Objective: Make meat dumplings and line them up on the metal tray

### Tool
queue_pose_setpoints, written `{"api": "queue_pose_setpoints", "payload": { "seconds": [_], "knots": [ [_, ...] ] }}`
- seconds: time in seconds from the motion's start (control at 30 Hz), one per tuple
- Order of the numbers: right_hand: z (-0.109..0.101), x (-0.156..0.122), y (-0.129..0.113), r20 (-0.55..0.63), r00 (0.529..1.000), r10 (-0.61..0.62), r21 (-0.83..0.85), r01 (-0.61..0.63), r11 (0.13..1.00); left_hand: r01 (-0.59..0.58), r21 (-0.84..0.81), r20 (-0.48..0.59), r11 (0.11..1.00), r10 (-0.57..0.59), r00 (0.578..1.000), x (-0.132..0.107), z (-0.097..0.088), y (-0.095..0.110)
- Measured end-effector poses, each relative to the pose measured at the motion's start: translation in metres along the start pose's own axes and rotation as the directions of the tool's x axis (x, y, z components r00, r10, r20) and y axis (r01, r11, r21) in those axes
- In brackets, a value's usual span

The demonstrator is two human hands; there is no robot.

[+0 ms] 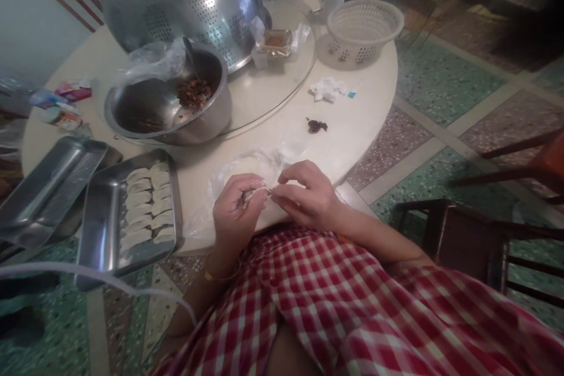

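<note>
At the near edge of the round table (282, 129), above a crumpled plastic sheet (215, 182): one dumpling (250, 193) between my two hands, partly hidden by my fingers. Left hand (238, 205): curled into a cradle, thumb on the near side, fingers behind, holding the wrapper. Right hand (311, 194): thumb and fingertips drawn together on the wrapper's right-hand end, index finger arched above. How much is inside, I cannot tell; my grip covers it.

Reference batch: two columns of folded dumplings (138, 211) in the steel tray (103, 205) to my left, set close. Dark, chunky filling (194, 94) lies in the steel mixing bowl (207, 123) beyond.

Risks, my judgement: (1) wrapper tears, if I pinch too hard or draw it thin; (2) seam gapes, if grease or filling reaches the rim; (3) neighbours in the tray stick together, crowding being the cause; (4) tray gets knocked. Its near end reaches past the table edge, close to my left forearm; what supports it underneath, I cannot see.
</note>
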State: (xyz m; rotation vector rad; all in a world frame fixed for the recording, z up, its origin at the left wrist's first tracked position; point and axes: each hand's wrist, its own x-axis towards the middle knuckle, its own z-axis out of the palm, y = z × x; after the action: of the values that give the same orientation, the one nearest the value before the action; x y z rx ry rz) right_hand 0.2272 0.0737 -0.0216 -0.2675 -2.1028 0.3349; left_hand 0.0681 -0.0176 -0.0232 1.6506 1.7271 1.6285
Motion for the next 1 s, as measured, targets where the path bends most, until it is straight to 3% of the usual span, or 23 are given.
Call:
{"api": "queue_pose_setpoints", "payload": {
  "seconds": [0.17, 0.4, 1.0],
  "knots": [
    [0.005, -0.002, -0.002, -0.106, 0.989, 0.100, 0.071, -0.093, 0.993, 0.025, -0.034, 0.007, 0.999, -0.025, 1.000, -0.001, 0.001, 0.004],
    [0.013, -0.003, -0.008, -0.135, 0.974, 0.184, 0.097, -0.172, 0.980, 0.058, -0.090, 0.022, 0.994, -0.056, 0.998, -0.001, 0.004, 0.007],
    [0.016, -0.003, -0.012, -0.204, 0.956, 0.209, 0.103, -0.191, 0.976, 0.019, -0.061, 0.051, 0.998, -0.016, 0.999, -0.001, 0.006, 0.005]
  ]
}}
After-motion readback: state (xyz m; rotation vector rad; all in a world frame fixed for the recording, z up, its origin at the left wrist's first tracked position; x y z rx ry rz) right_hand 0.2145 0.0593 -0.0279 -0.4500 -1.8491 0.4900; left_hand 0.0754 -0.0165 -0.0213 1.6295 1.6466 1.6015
